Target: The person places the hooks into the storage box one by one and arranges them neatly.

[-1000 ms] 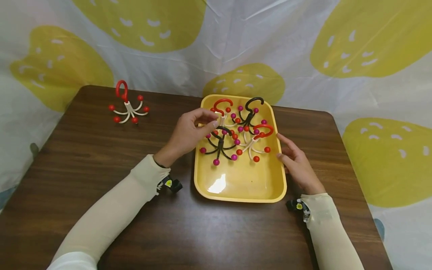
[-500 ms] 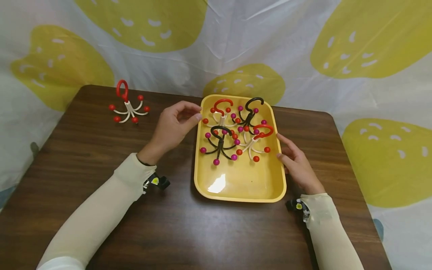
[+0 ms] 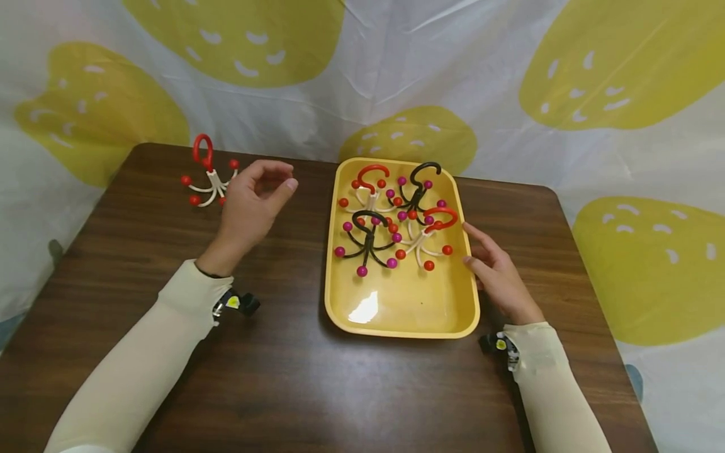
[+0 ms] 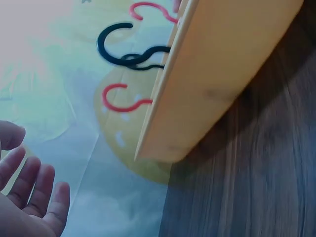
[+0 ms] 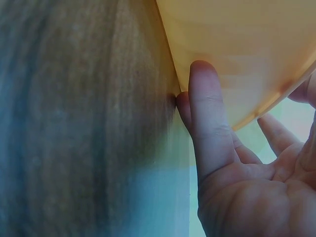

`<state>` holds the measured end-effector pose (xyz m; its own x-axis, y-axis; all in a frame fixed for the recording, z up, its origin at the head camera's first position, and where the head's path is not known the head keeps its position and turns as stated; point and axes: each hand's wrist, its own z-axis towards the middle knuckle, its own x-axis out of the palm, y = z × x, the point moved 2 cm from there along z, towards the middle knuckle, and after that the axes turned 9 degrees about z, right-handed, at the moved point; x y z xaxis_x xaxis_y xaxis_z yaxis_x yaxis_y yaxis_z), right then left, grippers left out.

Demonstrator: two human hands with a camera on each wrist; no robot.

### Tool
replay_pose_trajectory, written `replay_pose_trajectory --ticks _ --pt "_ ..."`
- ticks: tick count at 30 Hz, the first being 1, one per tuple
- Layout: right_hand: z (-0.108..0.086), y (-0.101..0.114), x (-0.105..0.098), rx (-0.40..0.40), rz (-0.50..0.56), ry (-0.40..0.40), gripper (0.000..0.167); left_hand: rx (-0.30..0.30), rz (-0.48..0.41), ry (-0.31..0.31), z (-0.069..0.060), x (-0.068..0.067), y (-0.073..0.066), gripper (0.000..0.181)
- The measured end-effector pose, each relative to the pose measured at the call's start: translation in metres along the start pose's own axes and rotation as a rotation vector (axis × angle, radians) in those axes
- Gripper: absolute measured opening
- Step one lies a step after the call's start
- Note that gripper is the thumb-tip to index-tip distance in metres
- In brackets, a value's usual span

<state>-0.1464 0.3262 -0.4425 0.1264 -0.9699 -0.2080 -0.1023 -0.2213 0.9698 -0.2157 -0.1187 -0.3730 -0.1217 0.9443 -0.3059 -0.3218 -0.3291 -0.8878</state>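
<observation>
My left hand (image 3: 249,207) is in the air left of the tray, fingers loosely bent, holding nothing. Just beyond it stands a white multi-arm hanging hook (image 3: 214,181) with a red top loop and red ball tips, partly hidden by the hand. My right hand (image 3: 501,280) rests against the right side of a yellow tray (image 3: 402,308); the thumb touches the rim, and in the right wrist view fingers (image 5: 210,98) lie along the outer wall. Inside the tray stand two black hooks with magenta balls, one in front (image 3: 369,242), and two white hooks with red tops, one at right (image 3: 420,241).
Everything stands on a dark wood-grain table (image 3: 272,377). A whitish curtain (image 3: 396,63) with yellow printed shapes hangs close behind the table and along its sides. The tray's back edge is near the table's far edge.
My left hand has moved from above the tray leftward, past its left rim, to near the lone white hook. The right hand, the tray and the hooks have stayed in place.
</observation>
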Motion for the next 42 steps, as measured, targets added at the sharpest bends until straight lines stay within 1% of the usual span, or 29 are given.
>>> replay_pose_trajectory --ticks 5,8,12,15,19,25,29,34,38,42 --pt "0.000 0.000 0.000 0.002 0.000 0.002 0.065 -0.014 0.020 -0.073 0.001 -0.017 0.006 0.028" --pt "0.000 0.000 -0.001 -0.001 -0.007 0.000 0.065 -0.029 0.042 -0.115 0.002 -0.027 0.010 0.025" --pt "0.000 0.000 -0.001 -0.003 -0.020 -0.006 0.065 -0.044 0.042 -0.166 0.003 -0.041 0.017 0.022" --pt "0.000 0.001 -0.001 -0.003 -0.025 -0.008 0.065 -0.039 0.047 -0.208 0.005 -0.051 0.023 0.022" --pt "0.000 0.001 -0.002 -0.002 -0.022 -0.007 0.065 -0.048 0.087 -0.268 0.006 -0.064 0.030 0.022" --pt "0.000 0.001 -0.001 -0.001 -0.014 -0.005 0.065 -0.075 0.077 -0.351 0.009 -0.081 0.039 0.023" --pt "0.000 0.000 -0.001 -0.001 -0.018 -0.007 0.064 -0.122 0.126 -0.392 0.009 -0.088 0.045 0.025" --pt "0.000 -0.001 -0.001 -0.002 -0.013 -0.005 0.064 -0.206 0.199 -0.424 0.011 -0.094 0.056 0.027" --pt "0.001 -0.001 0.000 -0.005 -0.005 -0.004 0.064 -0.241 0.213 -0.414 0.019 -0.094 0.066 0.032" --pt "0.001 -0.001 0.000 -0.004 -0.009 -0.005 0.064 -0.260 0.224 -0.394 0.028 -0.092 0.070 0.036"
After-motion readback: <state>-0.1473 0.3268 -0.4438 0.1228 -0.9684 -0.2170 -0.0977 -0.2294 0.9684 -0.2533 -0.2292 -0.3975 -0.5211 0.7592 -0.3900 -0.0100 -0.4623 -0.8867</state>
